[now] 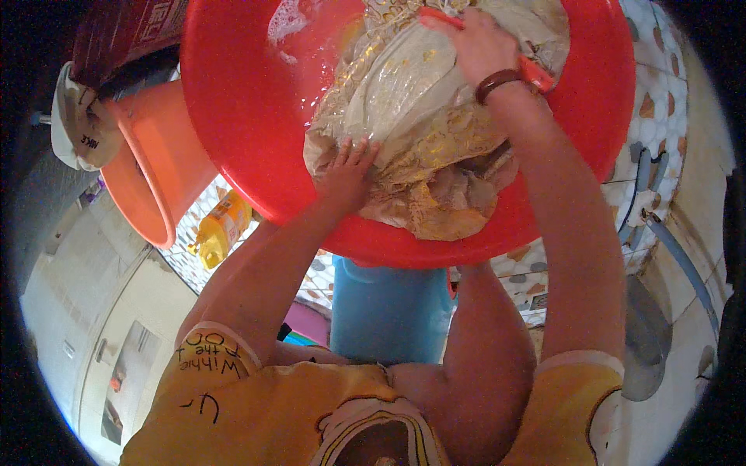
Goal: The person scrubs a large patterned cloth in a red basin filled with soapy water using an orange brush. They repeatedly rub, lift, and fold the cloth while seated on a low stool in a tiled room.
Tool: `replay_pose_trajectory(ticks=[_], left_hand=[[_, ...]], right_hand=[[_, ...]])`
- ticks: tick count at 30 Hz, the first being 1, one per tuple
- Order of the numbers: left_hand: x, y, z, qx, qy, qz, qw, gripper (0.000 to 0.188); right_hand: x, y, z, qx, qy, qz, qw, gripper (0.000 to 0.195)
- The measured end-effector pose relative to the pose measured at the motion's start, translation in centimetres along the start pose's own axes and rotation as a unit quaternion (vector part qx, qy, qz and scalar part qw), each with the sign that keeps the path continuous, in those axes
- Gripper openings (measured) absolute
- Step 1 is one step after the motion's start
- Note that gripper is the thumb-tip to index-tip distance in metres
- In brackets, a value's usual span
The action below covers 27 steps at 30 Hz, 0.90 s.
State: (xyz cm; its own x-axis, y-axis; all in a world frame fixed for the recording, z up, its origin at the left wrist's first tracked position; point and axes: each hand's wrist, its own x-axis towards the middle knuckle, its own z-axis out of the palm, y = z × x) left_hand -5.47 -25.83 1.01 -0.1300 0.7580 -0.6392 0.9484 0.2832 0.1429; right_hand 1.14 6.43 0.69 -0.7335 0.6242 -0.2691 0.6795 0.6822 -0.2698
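Note:
A wet beige cloth with a gold pattern (402,87) lies bunched in a large red plastic basin (250,134), its lower folds against the near rim. My left hand (349,175) rests on the cloth's near left part, fingers spread. At the upper right, my right hand (486,49) is closed around a red brush or similar tool (536,76), which lies across the cloth; its underside is hidden. A dark bracelet circles my right wrist. Soapy water with foam (288,26) shows at the basin's upper left.
A light blue bucket (390,309) stands below the basin's near rim, between my legs. On the left are a tilted orange bucket (169,157) and a yellow bottle (224,227). A grey hose (682,250) runs along the right over patterned floor tiles (653,76).

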Motion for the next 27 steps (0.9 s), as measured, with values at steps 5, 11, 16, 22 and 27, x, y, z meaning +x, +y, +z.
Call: replay_pose_trajectory(ticks=[5,11,16,22,27], left_hand=[[-0.2,0.2,-1.2,-0.036,-0.020,-0.018,0.999,0.068],[0.6,-0.5,0.9,0.021,-0.053,0.031,0.998,0.067],[-0.1,0.2,-1.3,-0.031,-0.026,0.021,0.999,0.066],[0.0,0.0,-1.1,-0.032,-0.039,0.012,0.999,0.066],[0.4,0.6,-3.1,-0.027,-0.081,-0.001,0.996,0.070]], right_hand=[[-2.0,-2.4,0.1,0.027,0.003,0.079,0.996,0.033],[-9.9,-8.5,9.1,0.041,-0.022,-0.226,0.973,0.029],[0.1,1.7,-1.3,-0.042,-0.106,0.004,0.993,0.035],[-2.2,-2.2,0.8,0.067,-0.092,0.125,0.986,0.034],[-10.3,-8.0,4.0,-0.004,-0.096,-0.145,0.985,0.033]])
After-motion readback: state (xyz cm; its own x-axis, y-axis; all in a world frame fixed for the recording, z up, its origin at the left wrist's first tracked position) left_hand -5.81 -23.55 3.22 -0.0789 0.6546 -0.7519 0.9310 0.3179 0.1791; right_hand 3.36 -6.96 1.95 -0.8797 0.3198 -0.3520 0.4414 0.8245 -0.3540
